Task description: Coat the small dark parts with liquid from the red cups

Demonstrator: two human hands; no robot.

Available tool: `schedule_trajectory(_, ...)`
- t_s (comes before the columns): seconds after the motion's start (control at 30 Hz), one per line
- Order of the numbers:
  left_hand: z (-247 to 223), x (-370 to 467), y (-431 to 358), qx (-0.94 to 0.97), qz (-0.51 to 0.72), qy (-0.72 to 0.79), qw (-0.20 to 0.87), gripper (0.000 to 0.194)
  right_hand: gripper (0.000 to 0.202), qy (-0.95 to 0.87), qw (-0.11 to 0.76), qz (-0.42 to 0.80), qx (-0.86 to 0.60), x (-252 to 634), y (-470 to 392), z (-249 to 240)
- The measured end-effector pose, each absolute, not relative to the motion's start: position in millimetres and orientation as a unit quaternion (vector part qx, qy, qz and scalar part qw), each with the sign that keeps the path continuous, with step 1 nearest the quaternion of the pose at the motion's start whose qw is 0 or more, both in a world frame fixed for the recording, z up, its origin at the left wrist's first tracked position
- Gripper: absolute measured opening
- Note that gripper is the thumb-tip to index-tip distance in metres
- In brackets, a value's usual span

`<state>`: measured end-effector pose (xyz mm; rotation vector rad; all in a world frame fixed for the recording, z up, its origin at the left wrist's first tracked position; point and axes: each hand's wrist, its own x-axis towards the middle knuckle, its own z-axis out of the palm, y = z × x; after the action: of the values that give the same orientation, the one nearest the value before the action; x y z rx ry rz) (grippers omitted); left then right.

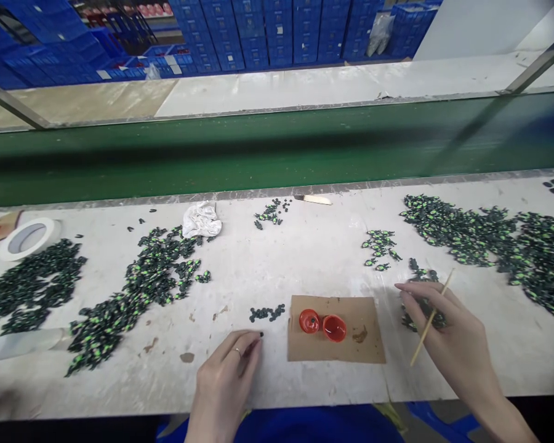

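**Painting small dark pieces: heaps on both sides, one piece in hand**

Left hand (226, 375) near the left edge of the cardboard sheet (335, 332), fingers closed on one small dark piece (261, 335) at the fingertips. Right hand (447, 332) to the right of the cardboard, gripping a thin wooden stick (429, 323). Long axis of the stick diagonal: upper end pointing up and to the right, away from the body, lower end down and left toward the cardboard. Direction of the pinched piece too small to tell.

On the cardboard, two small red caps (322, 324), touching each other, seemingly holding red paint. Just left of the cardboard, a small group of plain dark pieces (266, 314).

Probably somewhere in the middle of the work: large heaps with green marks (489, 240) far right of the cardboard and more (143, 283) to its left, also a darker heap (28, 286) far left, near a roll of tape (28, 237). Which heaps finished, cannot tell for sure. Beyond the table (305, 258), a green conveyor belt (258, 147).
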<state>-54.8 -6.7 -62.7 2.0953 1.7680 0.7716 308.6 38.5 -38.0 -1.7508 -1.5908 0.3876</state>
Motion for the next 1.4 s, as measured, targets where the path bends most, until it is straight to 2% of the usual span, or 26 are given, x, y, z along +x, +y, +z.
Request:
schedule_trajectory(0.33, -59.6, -49.7, 4.3, 0.759, 0.215, 0.602, 0.124, 0.016, 0.021, -0.608, 0.373, 0.193, -0.674, 303.2, 31.9, -35.4)
schedule_trajectory(0.5, -55.5, -51.8, 8.2, 0.776, 0.140, 0.601, 0.130, 0.031, 0.059, -0.629, 0.368, 0.282, -0.624, 295.0, 24.0, -21.4)
schedule_trajectory(0.53, -53.7, -51.2, 9.4, 0.775, 0.125, 0.605, 0.132, 0.035, 0.058, -0.635, 0.358, 0.304, -0.613, 292.2, 22.6, -16.2)
schedule_trajectory(0.6, -48.7, -48.4, 11.7, 0.769, 0.105, 0.614, 0.144, 0.038, 0.039, -0.630, 0.350, 0.357, -0.593, 286.3, 20.5, -5.2)
schedule_trajectory(0.67, -42.0, -43.6, 13.2, 0.757, 0.101, 0.623, 0.170, 0.033, 0.018, -0.605, 0.347, 0.423, -0.579, 281.2, 19.3, 3.0)
schedule_trajectory(0.73, -34.6, -36.7, 13.0, 0.740, 0.109, 0.633, 0.201, 0.025, 0.007, -0.600, 0.348, 0.457, -0.557, 277.1, 18.7, 5.1)
schedule_trajectory(0.83, -24.8, -23.1, 8.4, 0.715, 0.131, 0.645, 0.236, 0.017, 0.015, -0.639, 0.368, 0.432, -0.519, 270.9, 18.7, -3.8)
schedule_trajectory(0.97, -20.3, -2.0, -2.8, 0.680, 0.194, 0.638, 0.305, 0.016, 0.026, -0.681, 0.391, 0.365, -0.500, 258.0, 20.1, -22.0)
schedule_trajectory(1.1, -28.3, 14.4, -10.9, 0.659, 0.226, 0.628, 0.347, 0.018, 0.027, -0.720, 0.376, 0.325, -0.485, 245.0, 23.7, -32.7)
schedule_trajectory(1.4, -47.4, 18.5, -16.4, 0.665, 0.221, 0.614, 0.364, 0.021, 0.029, -0.739, 0.356, 0.314, -0.477, 239.7, 23.6, -35.6)
